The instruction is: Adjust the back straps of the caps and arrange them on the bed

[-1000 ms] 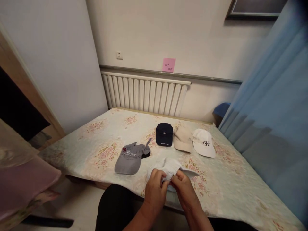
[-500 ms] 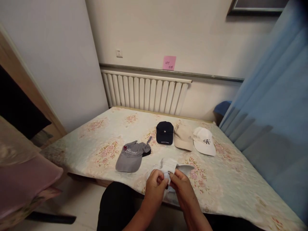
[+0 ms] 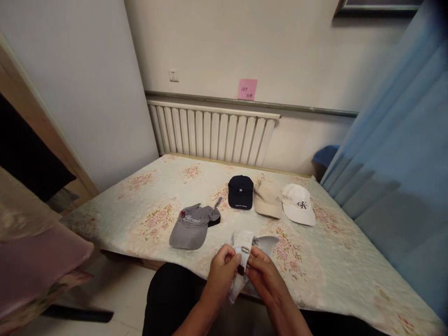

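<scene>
While both hands, left hand (image 3: 224,267) and right hand (image 3: 263,273), grip the pale cap's strap (image 3: 244,250), steady tension near the buckle (image 3: 245,249) seems wise.

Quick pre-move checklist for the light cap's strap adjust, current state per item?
1. Both hands on the light cap: ok. Left hand and right hand pinch it at the near bed edge.
2. Strap buckle in view: ok, it shows between the fingertips.
3. Strap threaded through buckle: cannot tell, too small.
4. Cap supported: not ok. Its lower part hangs off the bed edge.
5. Other caps out of the way: ok. Grey cap, navy cap, beige cap and white cap lie apart, untouched.
</scene>
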Tool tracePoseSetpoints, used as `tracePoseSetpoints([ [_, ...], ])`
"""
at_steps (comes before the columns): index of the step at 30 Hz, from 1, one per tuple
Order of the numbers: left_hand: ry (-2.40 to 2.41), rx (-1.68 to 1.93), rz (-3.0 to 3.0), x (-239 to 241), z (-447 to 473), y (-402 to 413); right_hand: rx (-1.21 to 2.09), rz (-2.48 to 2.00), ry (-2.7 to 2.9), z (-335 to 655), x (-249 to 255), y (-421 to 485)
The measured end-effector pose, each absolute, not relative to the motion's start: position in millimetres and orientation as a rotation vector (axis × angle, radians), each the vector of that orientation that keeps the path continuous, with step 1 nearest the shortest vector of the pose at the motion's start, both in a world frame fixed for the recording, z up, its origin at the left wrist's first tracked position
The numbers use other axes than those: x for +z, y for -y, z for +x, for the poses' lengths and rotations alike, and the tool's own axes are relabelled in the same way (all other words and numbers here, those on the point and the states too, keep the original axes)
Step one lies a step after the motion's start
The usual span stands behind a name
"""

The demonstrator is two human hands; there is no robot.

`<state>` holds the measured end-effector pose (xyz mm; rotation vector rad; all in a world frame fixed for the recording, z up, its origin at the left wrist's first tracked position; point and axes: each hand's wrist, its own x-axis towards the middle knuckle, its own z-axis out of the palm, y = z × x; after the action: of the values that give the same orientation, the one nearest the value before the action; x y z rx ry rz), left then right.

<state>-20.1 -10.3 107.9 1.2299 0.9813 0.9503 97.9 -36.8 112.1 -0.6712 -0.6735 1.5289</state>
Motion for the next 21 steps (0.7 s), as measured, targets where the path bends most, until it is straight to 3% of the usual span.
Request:
tracePoseSetpoints([
  [21,-1.039,0.901,1.230,88.6,-25.0,15.5,1.585,-0.615,0.556,88.5,93.6,30.9],
])
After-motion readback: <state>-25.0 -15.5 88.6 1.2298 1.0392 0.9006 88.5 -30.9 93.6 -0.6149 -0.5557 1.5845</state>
